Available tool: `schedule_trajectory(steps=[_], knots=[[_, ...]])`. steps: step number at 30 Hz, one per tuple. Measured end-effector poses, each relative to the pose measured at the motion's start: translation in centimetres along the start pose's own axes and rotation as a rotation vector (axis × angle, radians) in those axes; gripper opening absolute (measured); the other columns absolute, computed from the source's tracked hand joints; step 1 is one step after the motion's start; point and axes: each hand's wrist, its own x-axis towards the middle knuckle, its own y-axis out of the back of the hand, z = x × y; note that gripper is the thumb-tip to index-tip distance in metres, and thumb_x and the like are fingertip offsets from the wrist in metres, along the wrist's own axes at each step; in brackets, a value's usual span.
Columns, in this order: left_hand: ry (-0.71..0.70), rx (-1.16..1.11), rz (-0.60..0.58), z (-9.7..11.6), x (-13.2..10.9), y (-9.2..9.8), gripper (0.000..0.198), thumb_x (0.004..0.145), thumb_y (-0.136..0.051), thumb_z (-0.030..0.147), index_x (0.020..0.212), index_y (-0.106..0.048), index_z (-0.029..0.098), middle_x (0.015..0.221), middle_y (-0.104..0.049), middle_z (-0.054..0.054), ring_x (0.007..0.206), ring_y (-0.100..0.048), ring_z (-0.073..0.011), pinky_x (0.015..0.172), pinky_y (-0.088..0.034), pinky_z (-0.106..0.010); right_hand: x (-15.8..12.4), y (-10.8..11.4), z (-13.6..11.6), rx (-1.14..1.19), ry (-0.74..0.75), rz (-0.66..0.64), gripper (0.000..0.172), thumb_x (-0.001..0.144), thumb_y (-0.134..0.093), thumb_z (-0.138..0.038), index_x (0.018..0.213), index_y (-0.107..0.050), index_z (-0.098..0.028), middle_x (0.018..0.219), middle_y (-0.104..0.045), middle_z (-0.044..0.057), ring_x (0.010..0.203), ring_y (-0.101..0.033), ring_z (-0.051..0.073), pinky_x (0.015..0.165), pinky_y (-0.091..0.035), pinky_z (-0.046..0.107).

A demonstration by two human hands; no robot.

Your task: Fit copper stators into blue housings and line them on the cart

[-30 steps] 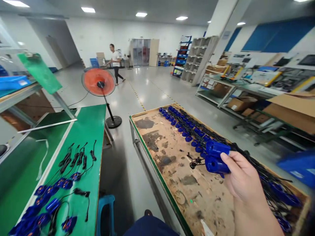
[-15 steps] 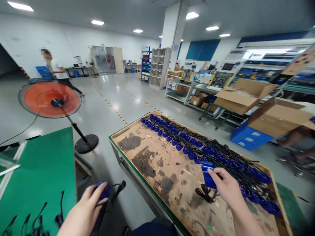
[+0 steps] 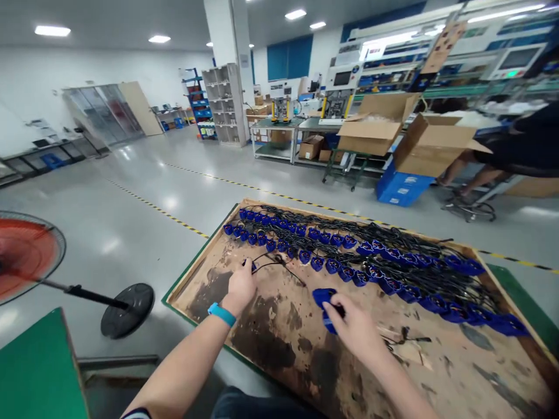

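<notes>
My left hand (image 3: 241,286), with a turquoise band on its wrist, is closed over the left part of the wooden-rimmed tray table (image 3: 279,349). A dark blue part (image 3: 253,266), mostly hidden by the fingers, is in its grip. From there a black cable (image 3: 279,260) runs right along the board. My right hand (image 3: 351,323) grips a shiny blue wrapped part (image 3: 324,297) just above the board. Another black cable (image 3: 404,337) shows beyond my right wrist. Behind both hands lie rows of blue cup-shaped ends (image 3: 333,266) with bundled black cables (image 3: 437,279).
A fan (image 3: 26,250) on a round black base (image 3: 128,310) stands left, by a green tabletop (image 3: 39,361). Open cardboard boxes (image 3: 432,145), a blue crate (image 3: 402,185) and a seated person (image 3: 519,139) are at the right rear. Striped tape marks the floor.
My view has turned right. My left hand has moved from beside the green tabletop to over the tray with its blue part. My right hand has shifted left, still holding its blue part.
</notes>
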Motion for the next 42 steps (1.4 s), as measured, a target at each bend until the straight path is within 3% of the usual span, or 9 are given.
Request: schedule_trajectory(steps=[8, 12, 16, 20, 23, 26, 32, 38, 42], knots=[[0.141, 0.101, -0.024, -11.2, 11.5, -2.3, 0.037, 0.097, -0.042, 0.025, 0.13, -0.05, 0.012, 0.12, -0.058, -0.024, 0.099, -0.071, -0.0311, 0.083, -0.054, -0.041, 8.6, -16.3, -11.7, -0.347, 0.148, -0.385, 0.02, 0.098, -0.051, -0.028, 0.113, -0.06, -0.019, 0.111, -0.067, 0.012, 0.091, -0.068, 0.023, 0.075, -0.049, 0.03], [0.111, 0.083, -0.039, -14.4, 13.9, -3.4, 0.045, 0.094, -0.05, 0.033, 0.131, -0.049, 0.008, 0.128, -0.053, -0.028, 0.107, -0.068, -0.0356, 0.089, -0.053, -0.045, 12.4, -23.0, -15.5, -0.411, 0.221, -0.435, 0.02, 0.097, -0.052, -0.022, 0.114, -0.063, -0.017, 0.113, -0.066, 0.013, 0.102, -0.066, 0.026, 0.082, -0.052, 0.033], [-0.032, 0.036, -0.142, -17.6, 14.8, -3.2, 0.073, 0.094, -0.051, 0.053, 0.147, -0.039, 0.005, 0.134, -0.052, -0.029, 0.11, -0.068, -0.0359, 0.092, -0.052, -0.043, 13.0, -26.9, -18.0, -0.409, 0.284, -0.505, 0.016, 0.096, -0.058, -0.024, 0.11, -0.064, -0.019, 0.113, -0.066, 0.012, 0.107, -0.063, 0.026, 0.086, -0.052, 0.034], [-0.498, 0.035, -0.176, -22.2, 16.1, -1.2, 0.09, 0.091, -0.049, 0.071, 0.159, -0.028, 0.017, 0.16, -0.032, -0.025, 0.14, -0.045, -0.0403, 0.112, -0.039, -0.049, 12.9, -27.0, -19.0, -0.367, 0.26, -0.44, 0.032, 0.096, -0.061, -0.047, 0.114, -0.061, -0.021, 0.122, -0.062, 0.012, 0.112, -0.058, 0.027, 0.092, -0.05, 0.038], [-1.012, 0.119, -0.218, -24.6, 17.6, -0.8, 0.117, 0.07, -0.065, 0.084, 0.162, -0.019, 0.028, 0.171, -0.009, -0.017, 0.154, -0.016, -0.0463, 0.12, -0.022, -0.062, 15.2, -26.0, -18.3, -0.359, -0.048, -0.203, 0.036, 0.103, -0.044, -0.048, 0.116, -0.061, -0.018, 0.119, -0.063, 0.015, 0.111, -0.058, 0.028, 0.097, -0.046, 0.04], [-1.216, 0.224, -0.255, -25.0, 18.9, -2.0, 0.127, 0.064, -0.07, 0.085, 0.163, -0.016, 0.027, 0.171, -0.006, -0.016, 0.156, -0.002, -0.0453, 0.122, -0.009, -0.067, 18.9, -25.5, -16.5, -0.397, -0.34, -0.105, 0.036, 0.103, -0.046, -0.04, 0.122, -0.06, -0.012, 0.121, -0.062, 0.02, 0.116, -0.056, 0.032, 0.096, -0.044, 0.042], [-1.158, 0.331, -0.206, -24.6, 18.8, -4.5, 0.112, 0.072, -0.074, 0.074, 0.16, -0.028, 0.021, 0.164, -0.031, -0.019, 0.155, -0.014, -0.043, 0.122, -0.009, -0.068, 21.2, -25.9, -14.2, -0.344, -0.207, -0.237, 0.03, 0.089, -0.051, -0.007, 0.114, -0.065, -0.014, 0.111, -0.066, 0.015, 0.108, -0.059, 0.026, 0.095, -0.044, 0.036], [-0.924, 0.339, -0.143, -25.3, 17.4, -4.3, 0.086, 0.088, -0.07, 0.05, 0.16, -0.029, 0.029, 0.157, -0.042, -0.021, 0.147, -0.035, -0.0395, 0.117, -0.027, -0.063, 21.7, -24.8, -17.2, -0.299, 0.06, -0.261, 0.035, 0.095, -0.042, -0.01, 0.12, -0.064, -0.022, 0.138, -0.054, 0.01, 0.122, -0.053, 0.023, 0.107, -0.04, 0.033], [-0.763, 0.288, -0.121, -24.3, 17.6, -4.1, 0.074, 0.093, -0.064, 0.041, 0.159, -0.031, 0.032, 0.151, -0.049, -0.018, 0.143, -0.041, -0.0382, 0.117, -0.027, -0.062, 24.2, -24.1, -18.6, -0.428, -0.065, -0.347, 0.041, 0.098, -0.041, -0.017, 0.136, -0.056, -0.023, 0.137, -0.055, 0.014, 0.107, -0.065, 0.023, 0.094, -0.05, 0.035]])
